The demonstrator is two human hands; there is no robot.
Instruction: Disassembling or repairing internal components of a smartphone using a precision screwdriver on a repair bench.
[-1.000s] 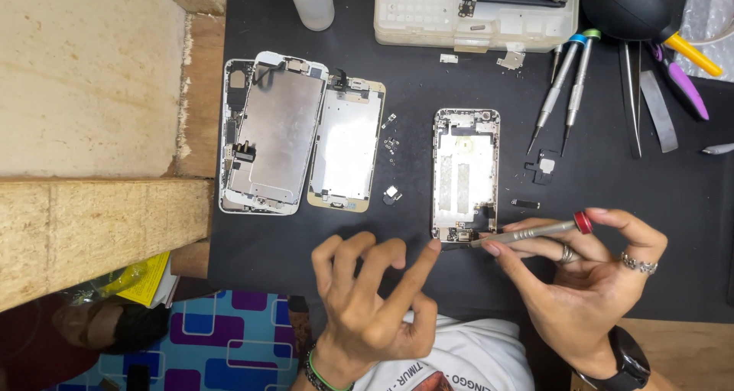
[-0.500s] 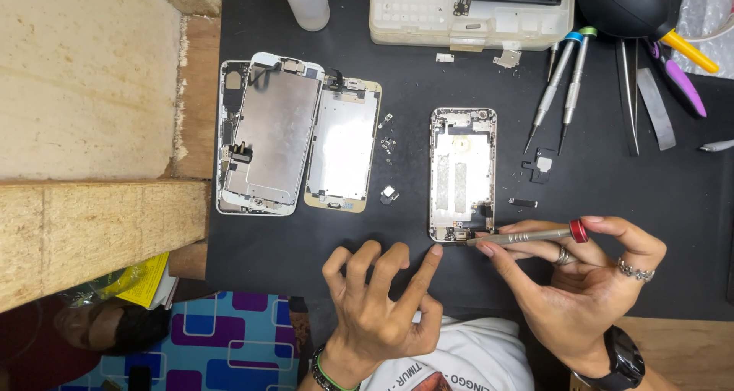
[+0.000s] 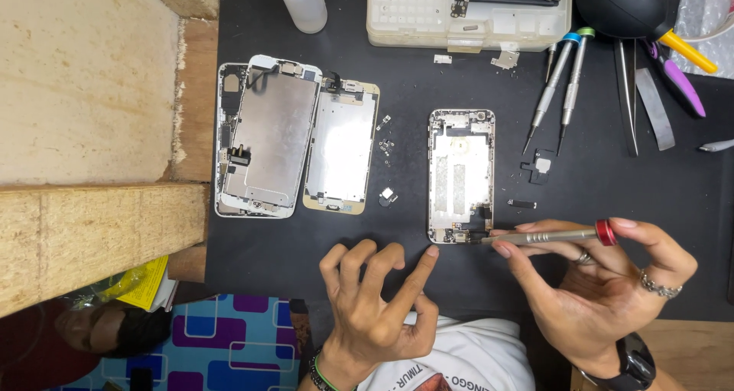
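On black mat (image 3: 306,253), right hand (image 3: 604,299) grip pinches screwdriver (image 3: 547,237) at phone chassis (image 3: 460,175); left hand (image 3: 375,307) open.

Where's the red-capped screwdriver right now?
In the head view, the red-capped screwdriver lies level in the right hand, lower right, its tip at the bottom edge of the open phone frame on the black mat.

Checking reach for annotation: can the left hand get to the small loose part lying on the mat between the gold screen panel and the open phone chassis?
Probably yes. The left hand is empty, fingers spread, just below the small loose part, with only bare black mat between them.
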